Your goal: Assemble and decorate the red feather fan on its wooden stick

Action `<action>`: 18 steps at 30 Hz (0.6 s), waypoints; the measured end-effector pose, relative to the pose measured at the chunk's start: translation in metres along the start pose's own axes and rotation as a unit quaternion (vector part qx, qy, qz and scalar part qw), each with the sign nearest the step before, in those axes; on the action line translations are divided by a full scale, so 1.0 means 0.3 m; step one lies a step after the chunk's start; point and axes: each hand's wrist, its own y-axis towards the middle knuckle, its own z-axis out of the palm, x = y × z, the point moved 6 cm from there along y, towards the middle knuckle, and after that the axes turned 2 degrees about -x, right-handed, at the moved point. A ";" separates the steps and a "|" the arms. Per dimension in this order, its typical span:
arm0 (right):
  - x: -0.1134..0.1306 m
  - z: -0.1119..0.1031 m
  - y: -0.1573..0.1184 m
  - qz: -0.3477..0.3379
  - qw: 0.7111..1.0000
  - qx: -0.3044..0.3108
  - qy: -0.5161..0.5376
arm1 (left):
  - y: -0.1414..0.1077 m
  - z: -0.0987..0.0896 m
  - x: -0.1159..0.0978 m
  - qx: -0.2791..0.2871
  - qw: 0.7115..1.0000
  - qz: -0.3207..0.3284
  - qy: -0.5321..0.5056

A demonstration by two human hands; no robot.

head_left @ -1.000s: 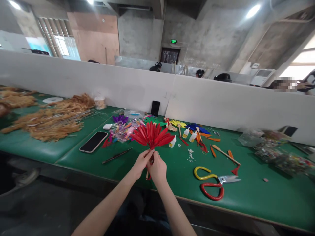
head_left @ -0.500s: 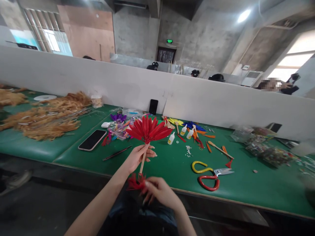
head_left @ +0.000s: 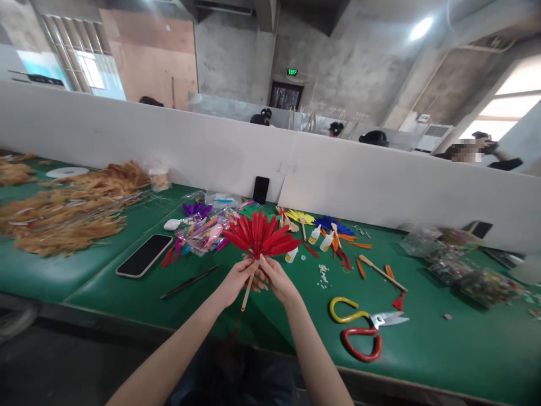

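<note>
A red feather fan (head_left: 261,234) stands upright above the table's front edge, feathers spread, its pale wooden handle (head_left: 247,295) pointing down. My left hand (head_left: 234,280) is closed around the top of that handle. At the base of the feathers my right hand (head_left: 279,278) grips the fan too, thumb up against them; its other fingers are partly hidden behind the handle. From the handle's lower end hangs a red tassel (head_left: 236,328), blurred and dark. Scissors (head_left: 372,325) with one yellow and one red loop lie to the right of my right hand.
Behind the fan are small glue bottles (head_left: 315,234), a yellow feather fan (head_left: 301,217), a blue one (head_left: 336,224) and bagged coloured feathers (head_left: 207,228). A phone (head_left: 144,256) and tweezers (head_left: 189,282) lie left. Brown feathers (head_left: 71,208) cover the far left. A white partition (head_left: 203,149) runs behind.
My right hand has let go of the red tassel and moved up to the base of the feathers. The tassel now hangs down. The view has shifted slightly.
</note>
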 end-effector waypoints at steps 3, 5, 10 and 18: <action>-0.005 -0.033 0.075 0.004 0.999 -0.044 0.014 | 0.072 -0.010 0.010 -0.019 1.000 0.000 0.004; -0.019 -0.065 0.116 0.006 0.996 -0.086 0.025 | 0.112 -0.017 0.017 -0.024 1.000 -0.004 0.013; -0.079 -0.137 0.166 0.023 0.987 -0.147 0.055 | 0.156 -0.044 0.062 -0.019 0.999 -0.030 0.027; -0.139 -0.220 0.161 0.026 0.976 -0.175 0.129 | -0.073 -0.098 -0.199 -0.087 0.978 0.089 0.169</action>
